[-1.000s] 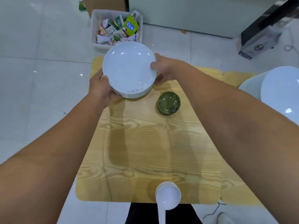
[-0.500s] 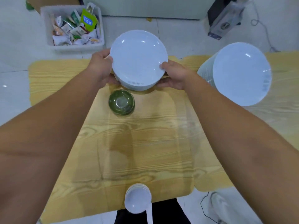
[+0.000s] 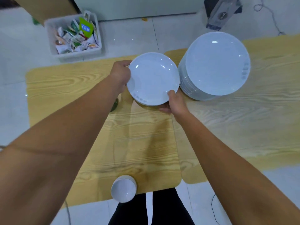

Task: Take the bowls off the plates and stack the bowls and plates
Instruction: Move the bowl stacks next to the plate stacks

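Both hands hold a small stack of white plates (image 3: 152,78) above the wooden table (image 3: 146,140). My left hand (image 3: 121,75) grips the stack's left rim and my right hand (image 3: 172,103) grips its near right rim. Just to the right stands a tall stack of white plates (image 3: 215,65); the held stack almost touches its side. A stack of white bowls (image 3: 123,189) sits at the near table edge. A green bowl (image 3: 115,106) on the table is mostly hidden behind my left forearm.
On the floor beyond the table stands a white bin (image 3: 73,36) full of packets, with a cardboard box (image 3: 47,8) behind it. A grey device (image 3: 222,12) and cables lie at the far right. My dark-trousered legs (image 3: 151,208) show below the near edge.
The held plates have moved right, from beside the green bowl to right beside the tall plate stack. The view has swung right too, and my left forearm now covers the green bowl.
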